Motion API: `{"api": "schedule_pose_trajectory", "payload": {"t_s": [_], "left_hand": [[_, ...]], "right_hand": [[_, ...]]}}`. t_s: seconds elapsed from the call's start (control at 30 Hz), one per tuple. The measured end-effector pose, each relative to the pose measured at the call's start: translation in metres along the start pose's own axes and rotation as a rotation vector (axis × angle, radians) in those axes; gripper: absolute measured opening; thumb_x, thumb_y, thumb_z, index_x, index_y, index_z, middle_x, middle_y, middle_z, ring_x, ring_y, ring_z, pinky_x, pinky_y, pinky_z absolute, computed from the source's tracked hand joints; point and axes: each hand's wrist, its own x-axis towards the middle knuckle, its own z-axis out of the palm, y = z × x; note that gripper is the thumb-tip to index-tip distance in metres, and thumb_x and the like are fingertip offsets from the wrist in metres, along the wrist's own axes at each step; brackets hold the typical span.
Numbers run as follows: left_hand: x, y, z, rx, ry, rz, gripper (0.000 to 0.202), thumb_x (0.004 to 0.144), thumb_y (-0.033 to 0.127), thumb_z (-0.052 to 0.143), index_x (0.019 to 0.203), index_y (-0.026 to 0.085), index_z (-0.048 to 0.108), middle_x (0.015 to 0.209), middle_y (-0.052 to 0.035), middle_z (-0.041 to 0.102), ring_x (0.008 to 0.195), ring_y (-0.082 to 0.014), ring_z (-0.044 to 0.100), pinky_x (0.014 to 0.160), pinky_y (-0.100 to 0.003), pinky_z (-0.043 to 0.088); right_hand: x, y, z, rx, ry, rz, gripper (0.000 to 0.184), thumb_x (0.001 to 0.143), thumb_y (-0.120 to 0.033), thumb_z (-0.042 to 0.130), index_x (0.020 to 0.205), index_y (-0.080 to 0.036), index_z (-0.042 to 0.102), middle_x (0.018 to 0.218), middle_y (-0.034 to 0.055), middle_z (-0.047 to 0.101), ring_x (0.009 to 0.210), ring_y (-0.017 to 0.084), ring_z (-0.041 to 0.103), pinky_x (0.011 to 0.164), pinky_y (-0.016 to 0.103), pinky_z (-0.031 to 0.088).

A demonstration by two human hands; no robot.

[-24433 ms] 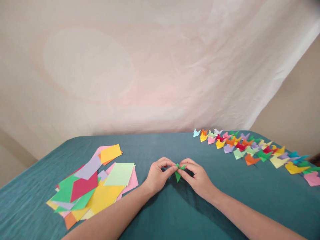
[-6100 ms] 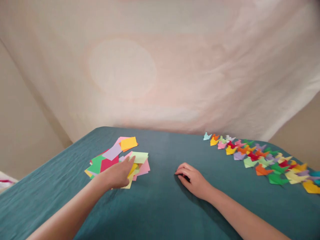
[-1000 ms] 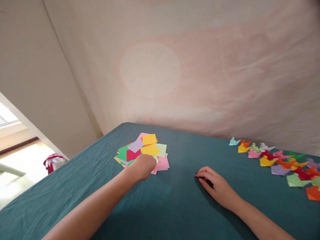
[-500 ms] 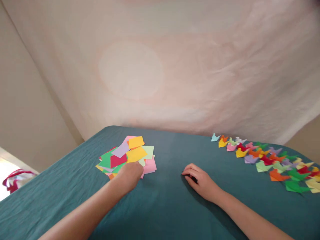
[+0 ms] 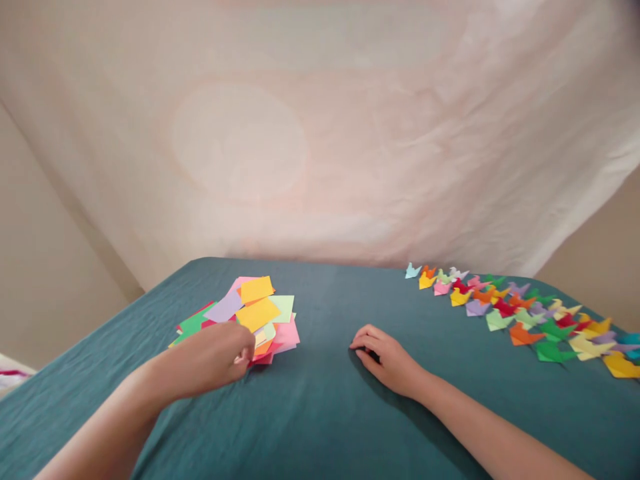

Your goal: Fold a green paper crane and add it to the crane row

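A loose pile of coloured paper squares [image 5: 257, 311] lies on the teal cloth at the left. My left hand [image 5: 213, 358] is at the pile's near edge, fingers and thumb closed in a pinch on the lower sheets, where a red sheet [image 5: 263, 355] shows lifted at the fingertips. My right hand [image 5: 387, 360] rests palm down on the cloth in the middle, fingers loosely bent and apart, holding nothing. A band of several small folded paper figures [image 5: 520, 317] in many colours runs along the right side, well away from both hands.
The teal cloth [image 5: 325, 413] covers the whole table, whose far edge meets a pale hanging sheet [image 5: 325, 147]. The table's left edge drops off beside the paper pile.
My left hand has pulled back toward me along the pile's near edge and closed on the lower sheets. The view has swung right. My right hand stays where it was.
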Motion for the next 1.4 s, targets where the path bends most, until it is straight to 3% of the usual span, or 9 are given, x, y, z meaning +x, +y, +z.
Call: {"api": "schedule_pose_trajectory", "payload": {"t_s": [0.13,0.3,0.53,0.6,0.73,0.87,1.03,1.2,1.4], "left_hand": [[-0.005,0.004,-0.008,-0.142,0.026,0.089,0.023,0.078,0.019,0.042,0.086,0.023,0.064,0.088,0.0009,0.064,0.080,-0.0144,0.058,0.071,-0.020,0.041],[0.009,0.028,0.010,-0.098,0.104,0.125,0.020,0.076,0.017,0.043,0.081,0.021,0.062,0.085,-0.0007,0.065,0.081,-0.0168,0.059,0.074,-0.025,0.041],[0.025,0.060,0.014,-0.086,0.205,0.131,0.019,0.077,0.020,0.045,0.084,0.022,0.063,0.086,-0.0018,0.066,0.081,-0.0196,0.060,0.074,-0.029,0.042],[0.034,0.066,0.011,-0.166,0.251,0.156,0.019,0.076,0.020,0.046,0.085,0.021,0.063,0.087,-0.0010,0.066,0.082,-0.0184,0.060,0.073,-0.027,0.042],[0.061,0.071,0.011,-0.375,0.245,0.232,0.019,0.073,0.019,0.049,0.081,0.019,0.066,0.082,-0.0004,0.068,0.077,-0.0155,0.061,0.070,-0.023,0.043],[0.085,0.070,0.028,-0.672,0.157,0.191,0.021,0.076,0.023,0.049,0.080,0.015,0.068,0.079,-0.0019,0.069,0.073,-0.0140,0.061,0.068,-0.020,0.045],[0.103,0.071,0.068,-1.090,0.086,0.161,0.034,0.082,0.040,0.049,0.090,0.012,0.065,0.086,-0.0049,0.069,0.080,-0.0171,0.062,0.069,-0.023,0.047],[0.113,0.070,0.092,-1.175,0.125,0.104,0.035,0.081,0.042,0.052,0.085,0.010,0.064,0.079,-0.0059,0.068,0.073,-0.0159,0.062,0.067,-0.024,0.047],[0.113,0.070,0.092,-1.246,0.098,0.110,0.037,0.082,0.044,0.051,0.085,0.009,0.063,0.073,-0.0061,0.067,0.067,-0.0150,0.063,0.065,-0.025,0.049]], "right_hand": [[0.000,0.000,-0.001,0.013,0.001,-0.001,0.020,0.084,-0.014,0.046,0.096,-0.020,0.060,0.093,0.0059,0.056,0.081,0.015,0.054,0.073,0.028,0.044],[-0.002,-0.004,-0.005,0.104,0.056,0.006,0.021,0.087,-0.024,0.046,0.105,-0.021,0.057,0.098,0.0070,0.055,0.075,0.014,0.053,0.070,0.028,0.046],[-0.007,-0.035,-0.018,0.300,0.004,-0.093,0.046,0.078,-0.043,0.059,0.116,-0.019,0.051,0.109,0.0091,0.053,0.098,0.020,0.051,0.088,0.034,0.041],[-0.007,-0.041,-0.018,0.321,0.013,-0.024,0.047,0.074,-0.043,0.063,0.113,-0.019,0.053,0.105,0.0076,0.056,0.094,0.020,0.053,0.084,0.032,0.043],[-0.004,-0.035,-0.015,0.324,0.070,0.207,0.023,0.082,-0.037,0.055,0.093,-0.019,0.062,0.085,0.0038,0.064,0.078,0.017,0.057,0.074,0.029,0.045],[0.000,-0.017,-0.014,0.567,0.063,0.342,0.027,0.083,-0.041,0.052,0.089,-0.017,0.063,0.085,0.0048,0.067,0.079,0.019,0.061,0.073,0.031,0.048],[-0.001,-0.006,-0.009,0.733,0.050,0.399,0.031,0.080,-0.044,0.057,0.095,-0.017,0.060,0.092,0.0052,0.068,0.083,0.020,0.063,0.076,0.034,0.049],[-0.003,-0.007,-0.007,0.765,0.036,0.359,0.034,0.083,-0.043,0.054,0.105,-0.018,0.058,0.094,0.0064,0.068,0.085,0.020,0.063,0.080,0.036,0.049],[-0.003,-0.005,-0.008,0.680,0.070,0.349,0.034,0.086,-0.040,0.049,0.113,-0.018,0.054,0.099,0.0073,0.066,0.090,0.019,0.062,0.083,0.035,0.048]]}}
